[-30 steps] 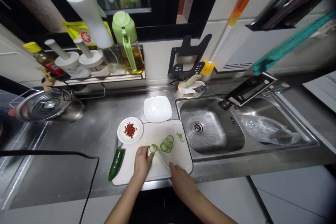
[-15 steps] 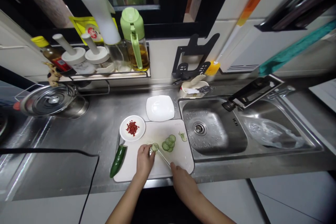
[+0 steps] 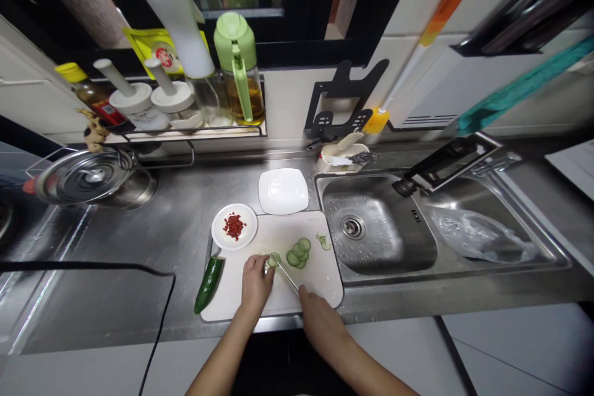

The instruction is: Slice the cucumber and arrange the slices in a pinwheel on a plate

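On the white cutting board (image 3: pixel 325 288), my left hand (image 3: pixel 257 281) pinches a cucumber slice (image 3: pixel 274 259) between thumb and fingers. My right hand (image 3: pixel 322 318) is closed round the handle of a knife (image 3: pixel 288 276), whose thin blade reaches up to that slice. Several cut cucumber slices (image 3: pixel 297 253) lie overlapping to the right of the blade. Small green peelings (image 3: pixel 323 241) rest near the board's right edge. A piece of dark green cucumber (image 3: pixel 208 286) lies across the board's left edge. The handle is hidden inside my right hand.
A plate with red bits (image 3: pixel 227 238) overlaps the board's upper left corner, and a white square plate (image 3: pixel 283 190) sits behind the board. To the right is a steel sink (image 3: pixel 385 241) with a faucet (image 3: pixel 445 164). A lidded pot (image 3: pixel 93 179) stands left, below a condiment rack (image 3: pixel 195 131).
My right hand and the knife handle have shifted very slightly left. The left hand, the slices and the plates look unchanged.
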### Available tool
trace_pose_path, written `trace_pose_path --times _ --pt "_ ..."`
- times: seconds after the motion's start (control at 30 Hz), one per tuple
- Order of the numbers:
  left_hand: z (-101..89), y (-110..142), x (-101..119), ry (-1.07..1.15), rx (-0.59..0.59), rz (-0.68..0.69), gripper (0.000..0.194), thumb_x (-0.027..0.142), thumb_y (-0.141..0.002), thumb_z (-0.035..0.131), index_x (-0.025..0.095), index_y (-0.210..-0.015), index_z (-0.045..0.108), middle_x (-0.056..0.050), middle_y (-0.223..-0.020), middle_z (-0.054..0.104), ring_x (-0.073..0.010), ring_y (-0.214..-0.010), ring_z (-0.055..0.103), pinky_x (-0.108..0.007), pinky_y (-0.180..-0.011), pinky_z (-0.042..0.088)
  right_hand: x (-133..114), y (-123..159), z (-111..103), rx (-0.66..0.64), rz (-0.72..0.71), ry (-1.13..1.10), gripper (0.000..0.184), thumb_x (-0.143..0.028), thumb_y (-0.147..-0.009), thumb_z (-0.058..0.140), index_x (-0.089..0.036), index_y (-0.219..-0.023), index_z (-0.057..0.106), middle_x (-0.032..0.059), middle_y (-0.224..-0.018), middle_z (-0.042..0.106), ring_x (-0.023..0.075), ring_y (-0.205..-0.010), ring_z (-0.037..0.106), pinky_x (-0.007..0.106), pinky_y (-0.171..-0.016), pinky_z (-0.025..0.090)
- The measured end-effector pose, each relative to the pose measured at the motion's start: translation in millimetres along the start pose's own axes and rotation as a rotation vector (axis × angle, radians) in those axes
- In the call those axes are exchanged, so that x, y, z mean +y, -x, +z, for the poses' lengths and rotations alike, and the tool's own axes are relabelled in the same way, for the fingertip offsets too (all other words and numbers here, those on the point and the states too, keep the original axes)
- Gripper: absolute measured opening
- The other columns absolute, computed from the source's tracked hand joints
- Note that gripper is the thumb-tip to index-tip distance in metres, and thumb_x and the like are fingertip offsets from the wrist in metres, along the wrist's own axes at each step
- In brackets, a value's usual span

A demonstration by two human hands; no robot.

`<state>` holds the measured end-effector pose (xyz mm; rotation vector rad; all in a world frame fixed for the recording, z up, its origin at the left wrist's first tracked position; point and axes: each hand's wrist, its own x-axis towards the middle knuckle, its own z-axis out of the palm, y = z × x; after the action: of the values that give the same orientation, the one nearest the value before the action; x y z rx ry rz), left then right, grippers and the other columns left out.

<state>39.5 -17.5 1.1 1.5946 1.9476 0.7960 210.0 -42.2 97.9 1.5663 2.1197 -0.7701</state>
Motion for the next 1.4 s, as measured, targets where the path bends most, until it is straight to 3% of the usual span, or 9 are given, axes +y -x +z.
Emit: trace_pose_path --times 0.23,0.57,0.73,0.9,1.23,1.4 --pt "-0.4 -2 1 -0.01 -0.005 -0.002 0.026 0.018 -0.075 0.057 0.018 -0.1 0.063 -0.007 -0.089 0.061 -0.022 -0.089 0.057 -0.038 -0.082 0.046 1 -1 18 0.109 -0.038 0.006 0.052 0.003 -0.081 0.031 -0.007 -0.13 0.047 0.0148 -0.098 0.066 0.0209 -0.091 0.062 0.027 -0.082 0.045" --pt "-2.5 -8 2 -0.032 -0.052 -0.043 0.021 0.02 -0.071 0.059 0.018 -0.092 0.063 -0.006 -0.089 0.063 -0.023 -0.09 0.057 -0.037 -0.082 0.044 17 16 14 -0.049 0.024 -0.05 0.055 0.004 -0.081 0.028 -0.008 -0.132 0.045 0.0154 -0.101 0.066 0.0222 -0.095 0.061 0.028 -0.081 0.044" --pt "-3.8 -9 7 -0.028 -0.066 -0.054 0.011 0.024 -0.076 0.054 0.019 -0.08 0.062 -0.003 -0.076 0.064 -0.0195 -0.078 0.056 -0.032 -0.074 0.042 25 27 7 -0.105 0.065 -0.102 0.056 0.004 -0.081 0.026 -0.009 -0.131 0.045 0.0149 -0.101 0.066 0.0222 -0.095 0.061 0.028 -0.08 0.044" --pt "-5.9 -12 12 0.002 -0.087 -0.105 0.017 0.024 -0.081 0.046 0.02 -0.074 0.061 0.0 -0.066 0.061 -0.0155 -0.066 0.054 -0.026 -0.064 0.039 30 32 7 -0.104 0.078 -0.135 0.056 0.004 -0.079 0.029 -0.011 -0.13 0.046 0.0141 -0.104 0.066 0.0223 -0.097 0.06 0.029 -0.08 0.043" --pt "-30.1 -18 -8 -0.025 0.095 -0.286 0.02 0.032 -0.081 0.046 0.02 -0.084 0.063 -0.003 -0.075 0.066 -0.0175 -0.068 0.059 -0.028 -0.067 0.042 31 32 7 -0.085 0.097 -0.128 0.058 0.007 -0.076 0.029 -0.012 -0.128 0.049 0.0142 -0.103 0.066 0.0221 -0.095 0.062 0.028 -0.078 0.044" --pt "-30.1 -18 -15 -0.096 0.142 -0.225 0.021 0.029 -0.082 0.045 0.02 -0.079 0.063 -0.004 -0.074 0.065 -0.0178 -0.068 0.058 -0.029 -0.069 0.042 33 30 17 -0.071 0.075 -0.119 0.058 0.006 -0.078 0.029 -0.009 -0.131 0.045 0.0151 -0.104 0.065 0.0224 -0.098 0.06 0.028 -0.082 0.042"
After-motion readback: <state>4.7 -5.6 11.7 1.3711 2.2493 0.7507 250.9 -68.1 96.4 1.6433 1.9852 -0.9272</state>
